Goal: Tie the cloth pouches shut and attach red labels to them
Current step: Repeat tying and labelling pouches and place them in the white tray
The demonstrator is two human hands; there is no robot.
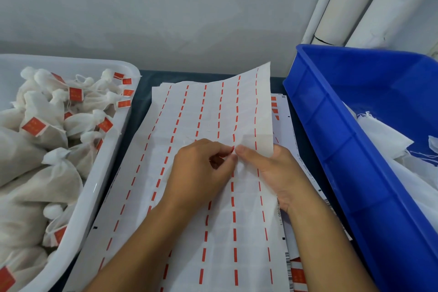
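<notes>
we see the left hand and the right hand close together in the middle, fingertips almost touching. the left hand's thumb and finger are pinched on a tiny red bit at the sheet, too small for us to tell what it is. the right hand holds the label sheet with its thumb on top and its fingers under the right edge.

the sheet is white with rows of red dashes. its long side runs from near us to the far wall. the far end lifts up and curls, and the near end lies flat. more sheets lie under it, poking out on the right, on a dark table.

on the left is a white tray full of tied cloth pouches. many have red labels on them. their tied tops point every which way.

on the right is a blue bin with loose white cloth inside. it sits just beside the sheets. far right, white tubes lean on the grey wall.
</notes>
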